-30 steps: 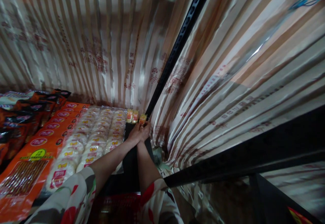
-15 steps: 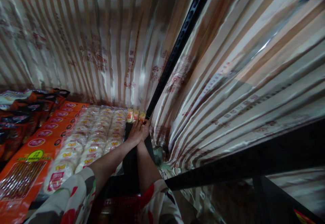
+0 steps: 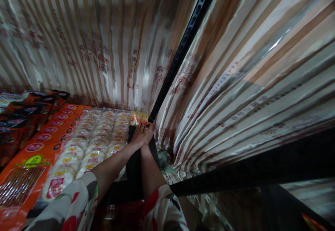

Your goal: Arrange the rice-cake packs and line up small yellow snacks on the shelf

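In the head view, my left hand [image 3: 138, 135] and my right hand [image 3: 149, 132] are close together at the back corner of a dark shelf [image 3: 134, 175], with the wrists nearly touching. Their fingers close on the front of a small yellow packet [image 3: 144, 118], the rightmost in a short row. The fingertips are partly hidden and dim. Beside that packet, more yellow packets [image 3: 133, 117] stand against the back. Just left of my hands lie rows of round white crackers [image 3: 95, 145] in clear wrap.
Left of the crackers are overlapping orange snack bags [image 3: 38, 157], then dark bags [image 3: 28, 117]. A black perforated post [image 3: 180, 54] rises at the corner behind my hands. Striped printed sheeting [image 3: 115, 49] hangs behind, and a black beam [image 3: 251, 164] crosses at right.
The yellow packets sit slightly closer together than before. My hands stay at almost the same spot, and the view has shifted slightly.
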The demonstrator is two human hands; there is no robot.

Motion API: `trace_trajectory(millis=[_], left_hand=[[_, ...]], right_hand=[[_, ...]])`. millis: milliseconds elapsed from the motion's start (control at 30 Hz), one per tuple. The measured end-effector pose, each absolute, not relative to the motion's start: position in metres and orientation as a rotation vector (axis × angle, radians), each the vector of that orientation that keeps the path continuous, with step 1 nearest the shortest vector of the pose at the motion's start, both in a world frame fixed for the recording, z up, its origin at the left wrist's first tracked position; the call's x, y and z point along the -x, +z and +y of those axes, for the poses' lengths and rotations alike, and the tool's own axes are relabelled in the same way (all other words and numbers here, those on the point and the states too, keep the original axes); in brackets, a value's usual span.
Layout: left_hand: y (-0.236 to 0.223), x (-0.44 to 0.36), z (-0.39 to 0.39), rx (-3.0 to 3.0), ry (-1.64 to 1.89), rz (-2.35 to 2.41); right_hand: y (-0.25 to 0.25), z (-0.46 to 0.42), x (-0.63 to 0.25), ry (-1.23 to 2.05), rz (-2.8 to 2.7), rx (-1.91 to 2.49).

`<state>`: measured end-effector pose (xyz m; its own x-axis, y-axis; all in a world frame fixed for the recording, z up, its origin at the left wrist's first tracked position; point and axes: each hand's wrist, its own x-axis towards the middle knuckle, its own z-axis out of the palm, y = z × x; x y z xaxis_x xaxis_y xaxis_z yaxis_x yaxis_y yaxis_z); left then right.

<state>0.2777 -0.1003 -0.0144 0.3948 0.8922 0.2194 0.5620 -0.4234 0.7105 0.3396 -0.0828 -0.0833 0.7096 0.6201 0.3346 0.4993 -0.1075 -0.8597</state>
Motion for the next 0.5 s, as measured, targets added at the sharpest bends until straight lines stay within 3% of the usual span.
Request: trace_trajectory(millis=[300, 500], left_hand=[[0.020, -0.279, -0.119, -1.872, 0.657, 1.285], [0.020, -0.283, -0.121, -1.846, 0.686, 1.323]], right_hand=[[-0.087, -0.085, -0.343, 0.055, -1.080, 1.770], [-0.091, -0.085, -0.342, -0.020, -1.082, 1.761]])
